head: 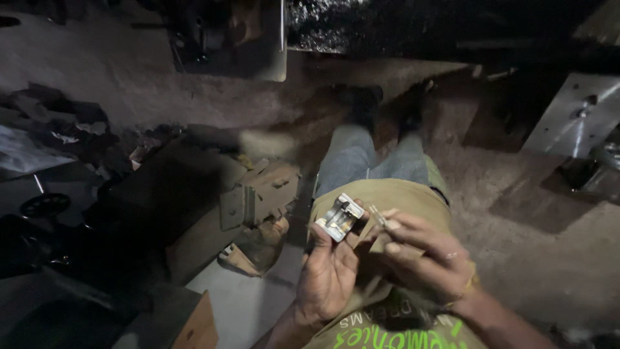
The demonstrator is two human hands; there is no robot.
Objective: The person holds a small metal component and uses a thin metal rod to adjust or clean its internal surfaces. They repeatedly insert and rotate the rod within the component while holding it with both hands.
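Cradling a small shiny rectangular metal clip (340,216) in the left hand (328,271), fingers (321,236) curled around its edges, above the lap. Pinching a thin pale sliver (377,217) just beside it, right hand (426,258) fingers pressed together. Sitting over a dusty concrete floor (549,258).

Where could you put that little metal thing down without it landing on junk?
Bare dirt floor lies right of the legs, and a pale slab shows below the cardboard pile. The left side is crowded with scraps. The left hand holds the metal piece.
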